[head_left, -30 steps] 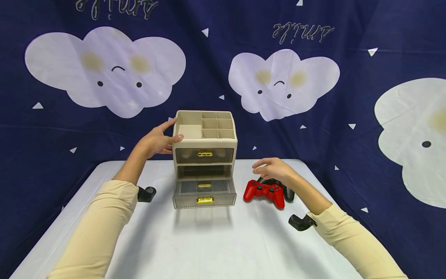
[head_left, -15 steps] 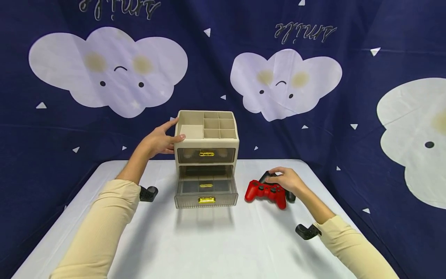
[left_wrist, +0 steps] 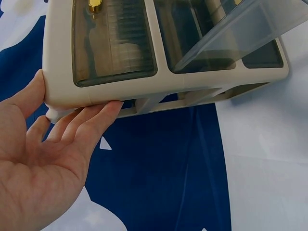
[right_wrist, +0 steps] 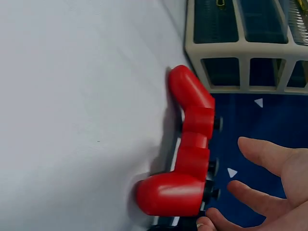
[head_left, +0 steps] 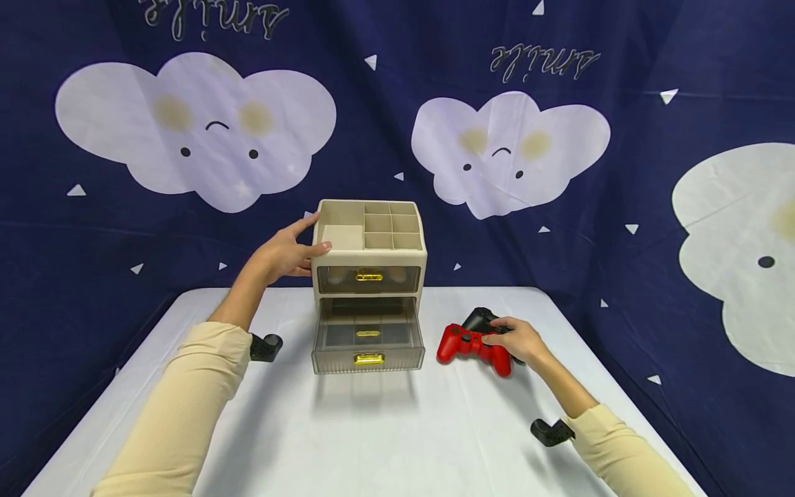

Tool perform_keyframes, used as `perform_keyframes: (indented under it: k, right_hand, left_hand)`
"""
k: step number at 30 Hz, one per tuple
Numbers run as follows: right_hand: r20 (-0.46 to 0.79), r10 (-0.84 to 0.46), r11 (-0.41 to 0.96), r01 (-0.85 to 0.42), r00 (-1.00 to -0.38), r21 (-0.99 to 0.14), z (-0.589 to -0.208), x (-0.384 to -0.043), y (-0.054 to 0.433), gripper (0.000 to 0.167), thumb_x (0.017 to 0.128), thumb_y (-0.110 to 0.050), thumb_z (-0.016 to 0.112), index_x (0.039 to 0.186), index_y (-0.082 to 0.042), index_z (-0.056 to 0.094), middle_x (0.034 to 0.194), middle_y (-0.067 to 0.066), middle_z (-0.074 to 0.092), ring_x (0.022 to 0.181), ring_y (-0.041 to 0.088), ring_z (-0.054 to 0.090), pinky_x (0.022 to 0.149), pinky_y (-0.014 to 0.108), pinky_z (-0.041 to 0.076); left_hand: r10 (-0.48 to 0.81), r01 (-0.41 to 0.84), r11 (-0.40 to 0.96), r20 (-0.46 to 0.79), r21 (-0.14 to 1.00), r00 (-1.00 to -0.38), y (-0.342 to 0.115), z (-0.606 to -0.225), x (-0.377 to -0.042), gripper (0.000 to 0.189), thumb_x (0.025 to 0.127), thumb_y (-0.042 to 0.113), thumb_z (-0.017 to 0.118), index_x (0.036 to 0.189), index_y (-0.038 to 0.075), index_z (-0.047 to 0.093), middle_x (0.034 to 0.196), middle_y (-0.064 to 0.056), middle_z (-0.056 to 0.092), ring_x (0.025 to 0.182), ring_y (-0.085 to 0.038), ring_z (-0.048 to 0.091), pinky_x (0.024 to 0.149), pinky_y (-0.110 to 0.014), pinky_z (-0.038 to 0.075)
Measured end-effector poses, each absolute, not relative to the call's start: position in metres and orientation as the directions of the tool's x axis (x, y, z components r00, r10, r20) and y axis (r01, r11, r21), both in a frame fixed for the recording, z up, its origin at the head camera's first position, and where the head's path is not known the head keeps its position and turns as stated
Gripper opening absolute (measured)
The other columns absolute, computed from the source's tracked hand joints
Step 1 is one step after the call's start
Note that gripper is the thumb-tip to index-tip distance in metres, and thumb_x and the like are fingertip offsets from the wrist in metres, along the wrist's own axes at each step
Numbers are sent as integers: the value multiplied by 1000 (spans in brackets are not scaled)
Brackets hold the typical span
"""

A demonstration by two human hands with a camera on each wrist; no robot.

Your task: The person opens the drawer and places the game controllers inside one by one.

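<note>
A beige desktop drawer organizer (head_left: 369,258) stands on the table with its smoky lower drawer (head_left: 335,359) pulled out. My left hand (head_left: 282,255) rests on its upper left corner. In the left wrist view, the extended fingers (left_wrist: 91,122) lie along its side and the thumb is at the top edge. My right hand (head_left: 523,339) hovers over a red game controller (head_left: 448,342), fingers spread. The right wrist view shows a gap between thumb and controller. A black game controller (head_left: 477,319) lies behind and partly under the red one, partly hidden by the hand.
The organizer's upper drawer (head_left: 335,279) is closed, and its top has several compartments (head_left: 391,222). A white cloth covers the table (head_left: 373,442). Close behind hangs a dark blue curtain (head_left: 373,138) with clouds.
My right hand has come down and slightly to the right, from above the black controller to just over the red one. The left hand keeps its place on the organizer.
</note>
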State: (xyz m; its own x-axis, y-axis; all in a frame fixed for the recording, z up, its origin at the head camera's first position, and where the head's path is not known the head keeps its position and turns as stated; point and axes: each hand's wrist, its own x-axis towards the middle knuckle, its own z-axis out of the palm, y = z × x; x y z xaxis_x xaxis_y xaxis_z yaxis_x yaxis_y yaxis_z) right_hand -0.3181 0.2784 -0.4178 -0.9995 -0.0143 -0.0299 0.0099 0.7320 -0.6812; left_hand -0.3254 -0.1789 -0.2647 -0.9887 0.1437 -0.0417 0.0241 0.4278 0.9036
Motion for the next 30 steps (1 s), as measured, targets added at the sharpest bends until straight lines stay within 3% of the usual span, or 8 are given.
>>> perform_keyframes:
  k: [8,11,16,23,30]
  right_hand:
    - [-2,4,754,4,-1000,-657,-426,-318,278,62,83,-33,80,134,-3,63,133,30,61,121,44,57,103,58,45]
    - [-1,6,754,4,-1000,-657,-428,-319,277,62,83,-32,80,134,-2,63,134,31,60,121,45,57,103,59,46]
    - [-4,4,769,5,-1000,-639,-433,-321,275,61,85,-32,79,135,-3,62,143,32,52,131,49,49,108,61,42]
    - [32,17,793,-6,-999,-609,-437,-323,269,60,83,-33,81,132,-3,65,139,31,57,131,53,46,106,62,41]
    - [16,30,801,14,-999,-599,-440,-319,267,60,82,-32,82,131,-3,64,136,34,56,135,56,33,102,67,41]
  left_hand:
    - [134,26,433,-35,901,-990,-179,-265,-326,85,102,27,64,163,40,6,151,-28,45,125,-44,61,106,-55,49]
    - [132,28,428,-32,904,-991,-178,-264,-326,85,102,26,64,163,39,7,151,-29,45,126,-44,60,106,-55,49]
    - [128,20,422,-38,906,-991,-178,-264,-327,85,102,26,64,164,39,6,155,-28,40,128,-44,58,107,-54,49]
    - [128,23,421,-35,907,-991,-179,-264,-327,85,102,26,64,164,38,7,154,-29,40,127,-45,59,107,-55,49]
    - [135,27,432,-35,901,-990,-179,-264,-326,85,102,27,64,164,38,6,152,-29,43,125,-45,60,107,-55,49]
